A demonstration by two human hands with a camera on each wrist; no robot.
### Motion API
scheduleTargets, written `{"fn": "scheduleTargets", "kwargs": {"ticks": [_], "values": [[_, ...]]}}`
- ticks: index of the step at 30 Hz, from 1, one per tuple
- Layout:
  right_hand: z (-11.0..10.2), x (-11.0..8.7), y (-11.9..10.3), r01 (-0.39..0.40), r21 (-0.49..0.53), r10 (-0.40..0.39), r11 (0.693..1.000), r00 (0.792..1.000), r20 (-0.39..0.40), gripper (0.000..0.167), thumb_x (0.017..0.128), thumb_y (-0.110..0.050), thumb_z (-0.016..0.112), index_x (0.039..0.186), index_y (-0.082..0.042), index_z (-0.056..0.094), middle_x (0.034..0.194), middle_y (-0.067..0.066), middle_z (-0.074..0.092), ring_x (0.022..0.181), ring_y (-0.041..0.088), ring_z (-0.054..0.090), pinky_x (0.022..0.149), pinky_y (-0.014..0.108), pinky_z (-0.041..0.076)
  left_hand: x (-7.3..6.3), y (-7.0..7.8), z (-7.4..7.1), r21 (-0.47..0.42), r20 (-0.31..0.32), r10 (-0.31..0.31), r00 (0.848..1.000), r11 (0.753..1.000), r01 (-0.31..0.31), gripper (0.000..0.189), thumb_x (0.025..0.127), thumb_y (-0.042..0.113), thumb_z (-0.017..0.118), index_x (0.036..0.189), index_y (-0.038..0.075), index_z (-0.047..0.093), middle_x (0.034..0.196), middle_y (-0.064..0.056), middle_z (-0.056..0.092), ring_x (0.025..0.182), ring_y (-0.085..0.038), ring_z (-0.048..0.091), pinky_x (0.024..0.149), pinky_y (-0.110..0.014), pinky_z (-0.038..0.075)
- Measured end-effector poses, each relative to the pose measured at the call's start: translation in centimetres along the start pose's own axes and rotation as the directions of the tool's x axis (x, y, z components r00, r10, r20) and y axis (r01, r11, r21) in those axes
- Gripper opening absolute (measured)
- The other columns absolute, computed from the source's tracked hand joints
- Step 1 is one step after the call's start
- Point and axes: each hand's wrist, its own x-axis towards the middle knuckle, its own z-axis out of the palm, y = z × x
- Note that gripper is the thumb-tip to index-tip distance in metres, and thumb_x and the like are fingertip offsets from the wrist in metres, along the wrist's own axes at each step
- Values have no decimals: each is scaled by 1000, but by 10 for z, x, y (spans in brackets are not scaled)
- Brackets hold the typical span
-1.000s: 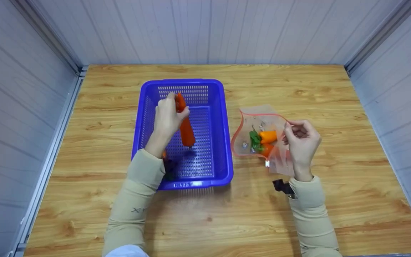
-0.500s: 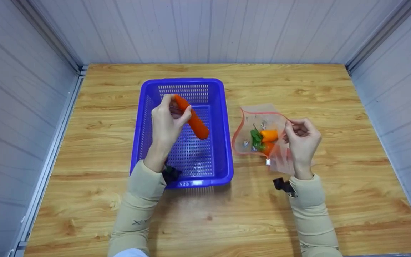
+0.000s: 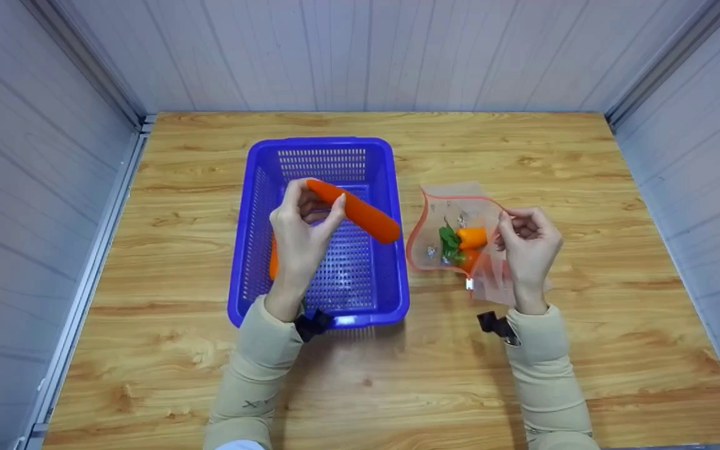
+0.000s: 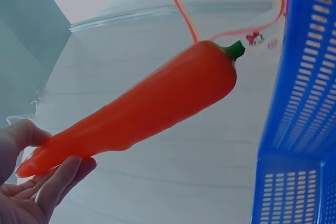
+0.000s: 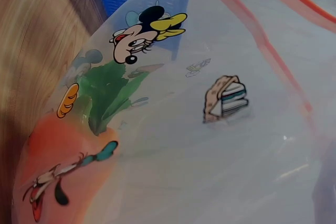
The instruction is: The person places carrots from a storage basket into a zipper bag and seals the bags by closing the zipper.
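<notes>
An orange carrot [image 3: 369,219] with a short green stem [image 4: 235,50] is pinched near its thin end by my left hand [image 3: 304,231]. It hangs over the blue basket [image 3: 400,294], its thick end by the basket's right rim. My right hand [image 3: 530,253] pinches the red-edged rim of a clear zip bag [image 3: 429,219], whose mouth gapes toward the basket. Inside the bag lie an orange pepper-like piece [image 3: 472,237], green leaves [image 3: 449,240] and a redder orange vegetable [image 3: 467,259]. In the right wrist view, cartoon prints cover the bag [image 5: 173,171]; the right fingers are out of that view.
Another orange item [image 3: 274,259] lies inside the basket at the left, partly behind my left hand. A white slider [image 3: 469,284] sits on the bag's front edge. The wooden table [image 3: 422,387] is bounded by pale panel walls [image 3: 335,56] at the back and sides.
My left hand has tilted the carrot from nearly upright to slanting, swinging its thick end right toward the bag. The right hand and the bag have barely moved.
</notes>
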Motion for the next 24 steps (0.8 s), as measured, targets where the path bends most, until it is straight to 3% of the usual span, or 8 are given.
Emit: {"fn": "scheduleTargets", "kwargs": {"ticks": [7, 12, 20, 24], "values": [[-4, 2, 12, 8, -13, -8, 1000, 1000, -13, 2, 74, 12, 60, 76, 13, 61, 55, 16, 56, 37, 22, 50, 33, 24, 41, -9, -2, 13, -64, -10, -23, 1000, 998, 22, 25, 78, 11, 67, 91, -4, 53, 79, -9, 64, 68, -12, 63, 55, -25, 52], [-6, 3, 20, 24, -22, -24, 999, 999, -27, 3, 74, 12, 61, 76, 10, 63, 55, 13, 56, 37, 20, 50, 33, 23, 41, -17, -4, 25, -140, 30, -82, 996, 986, 85, 24, 78, 10, 66, 92, -4, 52, 80, -11, 63, 69, -14, 63, 55, -27, 52], [-6, 2, 20, 36, -32, -36, 999, 999, -23, 3, 74, 12, 61, 77, 13, 61, 56, 14, 57, 37, 17, 50, 33, 22, 41, -31, -8, 48, -198, 120, -193, 974, 956, 214, 26, 78, 6, 67, 94, -6, 51, 84, -15, 63, 72, -19, 64, 58, -29, 53], [-7, 2, 18, 17, 10, -16, 1000, 1000, -24, 3, 74, 12, 62, 76, 12, 61, 55, 13, 57, 37, 17, 50, 33, 22, 41, -35, -11, 58, -191, 143, -213, 967, 952, 238, 27, 76, 5, 68, 94, -7, 51, 83, -17, 63, 71, -21, 64, 57, -28, 53]]}}
